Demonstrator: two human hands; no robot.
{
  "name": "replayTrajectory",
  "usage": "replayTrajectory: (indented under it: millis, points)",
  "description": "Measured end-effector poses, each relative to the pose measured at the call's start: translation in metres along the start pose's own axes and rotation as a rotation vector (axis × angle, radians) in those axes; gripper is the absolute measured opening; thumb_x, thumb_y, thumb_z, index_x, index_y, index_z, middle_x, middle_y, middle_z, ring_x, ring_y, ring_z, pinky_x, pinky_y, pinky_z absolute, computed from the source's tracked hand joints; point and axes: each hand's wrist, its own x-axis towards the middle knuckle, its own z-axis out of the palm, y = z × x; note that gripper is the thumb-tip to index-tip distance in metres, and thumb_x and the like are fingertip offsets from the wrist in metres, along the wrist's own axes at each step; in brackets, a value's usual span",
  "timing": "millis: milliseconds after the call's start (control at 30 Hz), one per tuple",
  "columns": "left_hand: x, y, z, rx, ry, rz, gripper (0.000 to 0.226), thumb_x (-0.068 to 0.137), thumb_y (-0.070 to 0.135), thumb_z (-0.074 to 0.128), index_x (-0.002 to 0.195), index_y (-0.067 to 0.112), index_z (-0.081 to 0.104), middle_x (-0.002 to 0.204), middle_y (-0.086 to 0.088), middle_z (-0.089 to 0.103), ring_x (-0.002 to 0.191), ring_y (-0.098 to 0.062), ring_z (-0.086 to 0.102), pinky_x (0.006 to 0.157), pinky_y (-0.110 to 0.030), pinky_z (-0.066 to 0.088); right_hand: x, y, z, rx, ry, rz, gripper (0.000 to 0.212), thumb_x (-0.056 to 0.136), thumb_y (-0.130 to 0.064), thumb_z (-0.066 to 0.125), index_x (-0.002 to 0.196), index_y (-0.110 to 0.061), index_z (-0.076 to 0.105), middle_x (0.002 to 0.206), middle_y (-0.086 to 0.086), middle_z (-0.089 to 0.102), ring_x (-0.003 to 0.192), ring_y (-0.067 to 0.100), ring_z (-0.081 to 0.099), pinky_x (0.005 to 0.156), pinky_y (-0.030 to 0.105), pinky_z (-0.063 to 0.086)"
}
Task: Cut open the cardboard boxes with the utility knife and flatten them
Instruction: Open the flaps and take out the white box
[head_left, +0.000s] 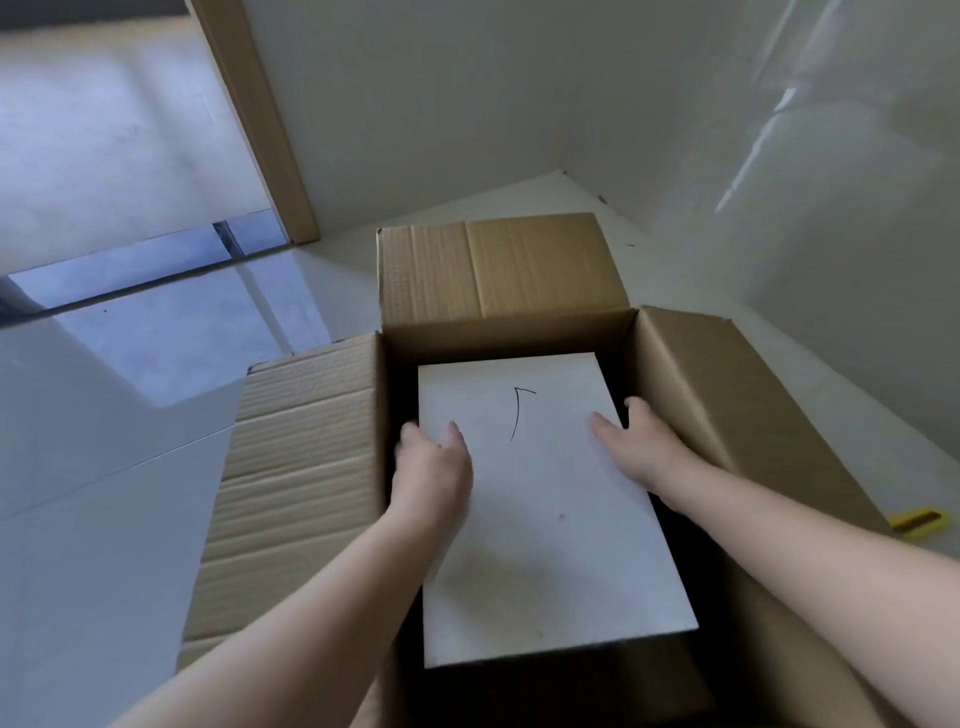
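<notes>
A brown cardboard box (306, 457) stands open on the floor, its flaps folded outward to the left, far side and right. Inside it lies a white rectangular slab (550, 519) with a black arrow drawn on top. My left hand (434, 467) grips the slab's left edge, thumb on top and fingers down the side. My right hand (639, 441) grips its right edge the same way. A yellow utility knife (917, 524) lies on the floor to the right, partly hidden behind the right flap.
The box sits in a room corner, white walls (519, 104) close behind and to the right. A wooden door frame (260, 124) stands at the back left, with a doorway beyond. Pale tiled floor (104, 519) spreads to the left.
</notes>
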Motion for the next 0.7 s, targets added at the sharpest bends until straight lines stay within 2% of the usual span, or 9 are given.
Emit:
replayTrajectory:
  millis: [67, 133, 200, 267, 300, 367, 467, 567, 700]
  points:
    - [-0.002, -0.005, 0.005, -0.016, 0.024, -0.187, 0.044, 0.103, 0.025, 0.034, 0.140, 0.002, 0.038, 0.139, -0.010, 0.045, 0.130, -0.030, 0.042, 0.097, -0.029, 0.041, -0.010, 0.019, 0.005, 0.072, -0.070, 0.137, 0.074, 0.094, -0.053, 0.045, 0.146, -0.005, 0.025, 0.147, 0.009, 0.038, 0.133, 0.029, 0.040, 0.105, 0.036, 0.035]
    - [-0.001, -0.006, 0.004, -0.152, 0.017, -0.365, 0.047, 0.104, 0.022, 0.022, 0.146, 0.002, 0.028, 0.150, -0.012, 0.034, 0.138, -0.029, 0.033, 0.105, -0.031, 0.034, -0.018, 0.031, 0.007, 0.137, -0.123, 0.204, 0.082, 0.090, -0.063, 0.040, 0.147, -0.005, 0.026, 0.149, 0.007, 0.037, 0.135, 0.029, 0.038, 0.110, 0.039, 0.033]
    - [-0.006, -0.008, 0.005, 0.112, -0.025, -0.233, 0.050, 0.104, 0.023, 0.017, 0.150, 0.005, 0.016, 0.156, -0.010, 0.024, 0.142, -0.027, 0.025, 0.111, -0.029, 0.027, -0.021, 0.041, 0.010, 0.159, -0.145, 0.223, 0.090, 0.085, -0.072, 0.036, 0.146, -0.007, 0.032, 0.147, 0.007, 0.041, 0.133, 0.029, 0.041, 0.111, 0.043, 0.034]
    - [-0.016, 0.000, 0.003, -0.264, 0.057, -0.393, 0.048, 0.103, 0.031, 0.024, 0.143, 0.007, 0.035, 0.144, -0.011, 0.043, 0.132, -0.029, 0.042, 0.088, -0.023, 0.044, -0.024, 0.042, 0.012, 0.151, -0.122, 0.206, 0.084, 0.088, -0.070, 0.033, 0.143, -0.006, 0.038, 0.145, 0.008, 0.044, 0.132, 0.029, 0.042, 0.111, 0.042, 0.033]
    - [-0.022, -0.002, 0.006, -0.312, 0.067, -0.351, 0.046, 0.101, 0.032, 0.029, 0.134, 0.004, 0.045, 0.134, -0.016, 0.052, 0.122, -0.032, 0.050, 0.080, -0.025, 0.044, -0.027, 0.040, 0.011, 0.130, -0.091, 0.194, 0.078, 0.092, -0.064, 0.032, 0.141, -0.004, 0.039, 0.144, 0.010, 0.045, 0.132, 0.029, 0.042, 0.110, 0.039, 0.032]
    - [-0.034, 0.001, 0.009, -0.156, 0.040, -0.259, 0.040, 0.099, 0.031, 0.037, 0.123, 0.002, 0.048, 0.121, -0.019, 0.058, 0.110, -0.035, 0.055, 0.081, -0.031, 0.040, -0.029, 0.037, 0.009, 0.028, -0.008, 0.155, 0.064, 0.099, -0.051, 0.030, 0.134, 0.000, 0.045, 0.139, 0.015, 0.048, 0.128, 0.031, 0.045, 0.104, 0.035, 0.035]
    - [-0.038, -0.005, 0.015, -0.179, -0.017, -0.271, 0.050, 0.095, 0.040, 0.047, 0.129, 0.003, 0.042, 0.124, -0.016, 0.058, 0.110, -0.035, 0.056, 0.084, -0.030, 0.039, -0.030, 0.033, 0.006, -0.149, 0.080, 0.136, 0.054, 0.102, -0.045, 0.026, 0.121, 0.000, 0.049, 0.127, 0.019, 0.055, 0.117, 0.034, 0.052, 0.090, 0.034, 0.039]
    - [-0.040, -0.006, 0.012, -0.178, -0.016, -0.301, 0.067, 0.090, 0.051, 0.054, 0.135, 0.003, 0.042, 0.129, -0.014, 0.056, 0.116, -0.034, 0.054, 0.084, -0.028, 0.037, -0.031, 0.033, 0.007, -0.200, 0.062, 0.142, 0.056, 0.101, -0.047, 0.026, 0.116, 0.000, 0.054, 0.118, 0.016, 0.060, 0.109, 0.032, 0.056, 0.084, 0.032, 0.041]
    - [-0.036, -0.012, 0.010, -0.094, -0.015, -0.233, 0.068, 0.090, 0.056, 0.049, 0.131, 0.001, 0.045, 0.125, -0.015, 0.059, 0.114, -0.033, 0.056, 0.089, -0.032, 0.044, -0.035, 0.035, 0.008, -0.208, 0.097, 0.116, 0.052, 0.097, -0.054, 0.032, 0.098, -0.008, 0.054, 0.095, 0.009, 0.058, 0.097, 0.031, 0.059, 0.073, 0.030, 0.040]
